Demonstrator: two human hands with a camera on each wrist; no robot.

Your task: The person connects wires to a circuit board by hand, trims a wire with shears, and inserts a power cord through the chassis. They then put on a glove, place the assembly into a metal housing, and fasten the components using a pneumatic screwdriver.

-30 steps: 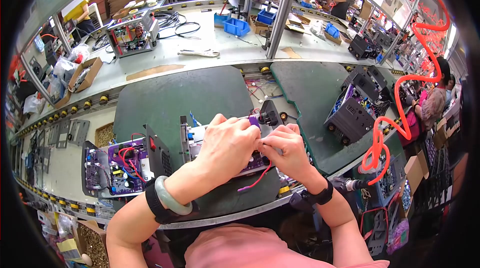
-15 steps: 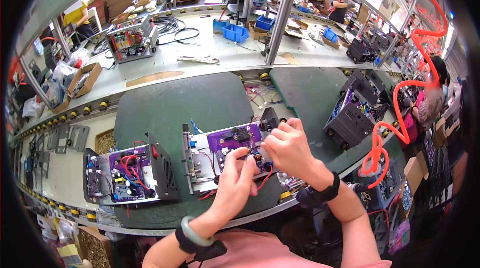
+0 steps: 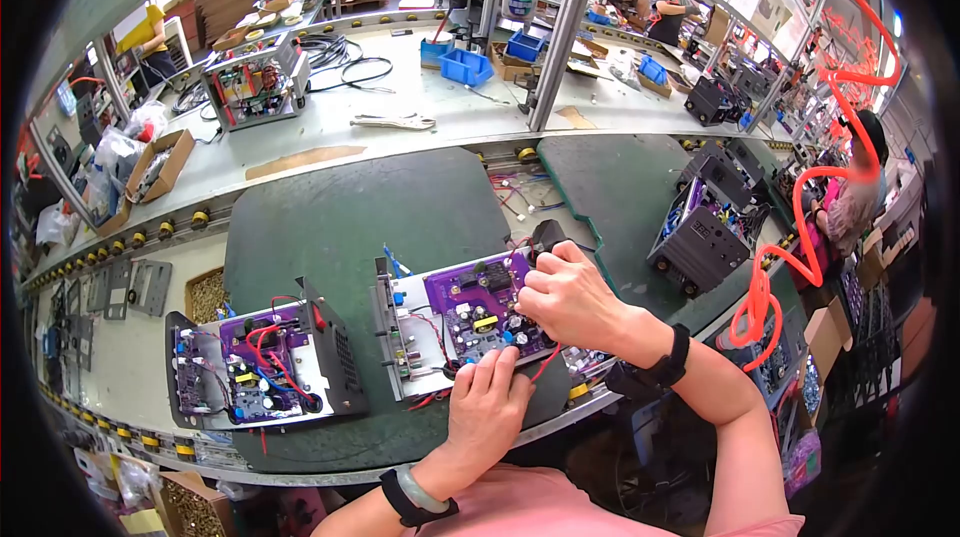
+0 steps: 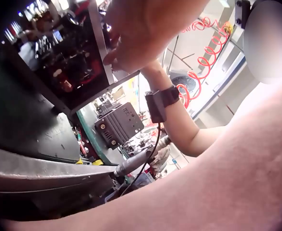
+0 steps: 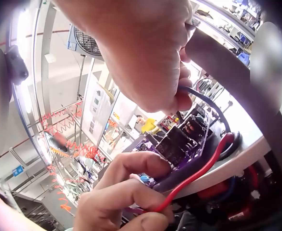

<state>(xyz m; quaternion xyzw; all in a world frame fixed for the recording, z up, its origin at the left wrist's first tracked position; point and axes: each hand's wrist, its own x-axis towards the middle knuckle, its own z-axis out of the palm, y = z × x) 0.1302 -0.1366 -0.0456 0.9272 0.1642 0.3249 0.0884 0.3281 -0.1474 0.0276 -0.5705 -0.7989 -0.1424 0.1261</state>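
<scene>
An open metal chassis [image 3: 418,377] with a purple circuit board [image 3: 455,287] lies on the green mat in front of me. My left hand [image 3: 487,415] grips its near edge, fingers bent over the edge and thumb outside. Beside that thumb runs a red wire [image 5: 198,174], which comes out of the chassis side. My right hand [image 3: 572,295] is over the chassis's right end, by the black end panel [image 3: 548,235]. In the right wrist view its curled fingers hold a dark wire [image 5: 206,97] that loops down to the same side. The right fingertips are partly hidden.
Another chassis [image 3: 250,407] with red wires stands to the left. A black-cased unit [image 3: 705,242] sits on the right-hand mat [image 3: 610,162]. An orange coiled hose [image 3: 765,267] hangs at the right. Blue bins [image 3: 465,69] and a locking plier [image 3: 393,122] lie on the bench behind.
The hands, together over the board at first, have separated. My left hand has dropped to the chassis's near edge; my right hand has stayed near the right end.
</scene>
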